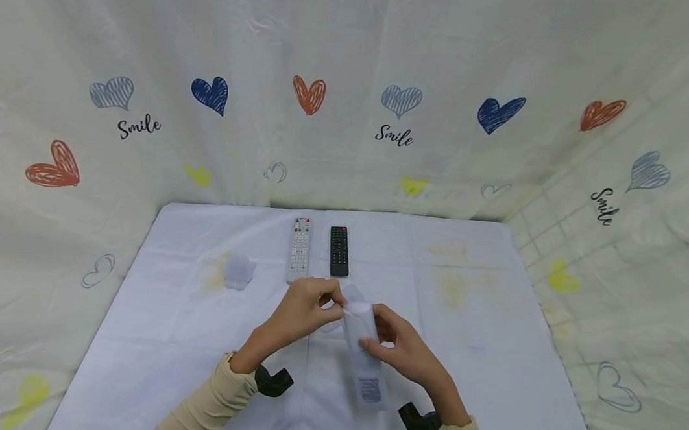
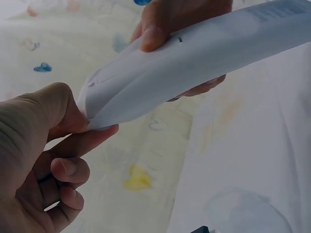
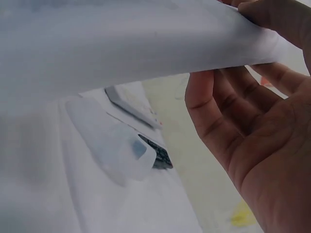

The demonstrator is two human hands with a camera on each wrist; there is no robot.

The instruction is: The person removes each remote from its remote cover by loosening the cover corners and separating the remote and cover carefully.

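At the left of a table covered in white cloth (image 1: 157, 335) lies a blue-grey patch (image 1: 239, 272) beside a yellowish stain (image 1: 215, 272). Next comes a person's left hand (image 1: 304, 309), beige sleeve (image 1: 209, 396) at the wrist, its thumb and forefinger pinching the far end of a white packet (image 1: 366, 365), the other fingers bent. Beyond this hand, towards the back of the table, a white remote (image 1: 299, 248) with coloured buttons lies left of a black remote (image 1: 339, 250), side by side and apart. The packet is held above the near middle of the table, its far end a little left of its near end. It is long, narrow and smooth, a pale bluish white, with a small block of dark print near the person. The left wrist view shows a short dark mark on its upper face and, at the pinched end, what may be a fold or a flap; the dimness makes it hard to say. On the packet's right, the right hand (image 1: 406, 351) grasps it, thumb on top, fingers beneath.
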